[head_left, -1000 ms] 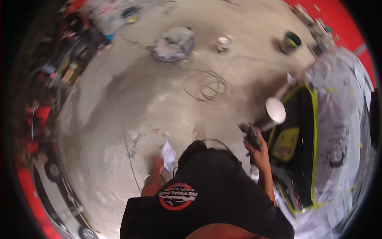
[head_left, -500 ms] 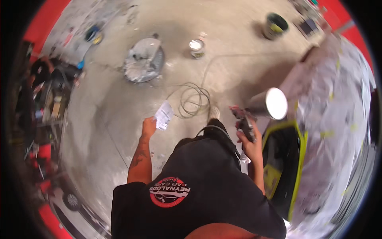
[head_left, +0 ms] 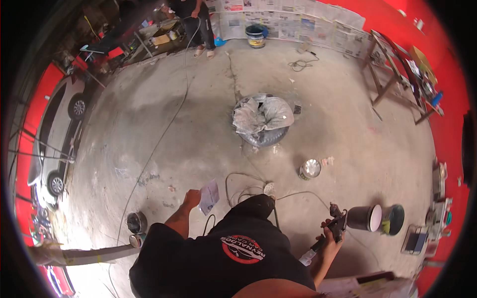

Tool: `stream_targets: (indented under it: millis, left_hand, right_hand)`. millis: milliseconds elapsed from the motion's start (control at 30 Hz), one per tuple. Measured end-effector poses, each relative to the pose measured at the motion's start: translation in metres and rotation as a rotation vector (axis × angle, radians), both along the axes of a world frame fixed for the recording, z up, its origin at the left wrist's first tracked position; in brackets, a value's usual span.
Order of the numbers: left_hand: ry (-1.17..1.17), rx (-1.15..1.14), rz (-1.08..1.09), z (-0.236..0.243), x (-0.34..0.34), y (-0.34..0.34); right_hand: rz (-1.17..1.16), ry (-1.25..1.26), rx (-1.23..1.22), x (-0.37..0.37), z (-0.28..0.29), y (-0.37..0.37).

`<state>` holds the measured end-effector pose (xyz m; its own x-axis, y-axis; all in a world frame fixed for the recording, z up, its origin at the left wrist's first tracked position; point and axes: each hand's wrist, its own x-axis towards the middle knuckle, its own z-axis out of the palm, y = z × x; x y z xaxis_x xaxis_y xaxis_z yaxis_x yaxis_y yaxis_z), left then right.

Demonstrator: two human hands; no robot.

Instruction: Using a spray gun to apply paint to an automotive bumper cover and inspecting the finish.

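My left hand [head_left: 191, 199] is closed on the edge of a printed sheet of paper [head_left: 209, 197], held out in front of me over the floor. My right hand [head_left: 330, 237] is wrapped round the handle of a dark spray gun [head_left: 338, 222], off to my right. At the gun's outer end is a dark cup [head_left: 360, 218] with a pale round face turned outward. Below the grip, something whitish hangs close to my wrist, too blurred to name. Just beyond the cup stands a dark green bucket [head_left: 396, 220].
A thin hose [head_left: 238, 175] lies coiled by my foot. Ahead sit a plastic-draped round object [head_left: 263, 119] and an open can [head_left: 310, 169]. Another person [head_left: 198, 25] stands at the far left near a bucket [head_left: 256, 37]. A cluttered wooden table [head_left: 392, 69] lines the right wall; a white car [head_left: 62, 129] is at left.
My view has swung left, bringing the other person and the newspaper-covered wall into view. The masked vehicle on my right has mostly left the picture. Both hands keep their holds.
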<state>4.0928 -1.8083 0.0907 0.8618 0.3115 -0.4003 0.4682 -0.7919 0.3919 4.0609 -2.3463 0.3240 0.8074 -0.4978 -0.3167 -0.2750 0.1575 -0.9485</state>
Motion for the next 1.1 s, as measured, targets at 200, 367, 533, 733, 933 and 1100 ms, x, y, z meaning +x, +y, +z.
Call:
stream_targets:
  millis: [200, 367, 533, 733, 933, 1100]
  left_hand:
    - [0.061, -0.075, 0.187, -0.040, 0.034, -0.070]
    - [-0.082, -0.286, 0.399, 0.001, 0.116, -0.152]
    - [-0.155, -0.264, 0.588, 0.022, 0.129, -0.203]
    - [-0.289, -0.209, 1.062, 0.031, 0.054, -0.329]
    - [-0.075, -0.072, 1.314, 0.092, 0.026, -0.556]
    - [-0.170, -0.056, 1.604, 0.116, 0.037, -0.692]
  right_hand:
    - [0.253, -0.077, -0.021, 0.158, -0.001, -0.029]
    - [0.602, -0.090, -0.089, 0.270, -0.004, -0.040]
    - [0.940, -0.043, -0.010, 0.369, -0.022, -0.054]
    - [1.295, 0.041, 0.191, 0.471, -0.081, -0.089]
    - [1.558, 0.073, 0.269, 0.539, -0.090, -0.126]
    - [1.777, 0.072, 0.305, 0.560, -0.088, -0.139]
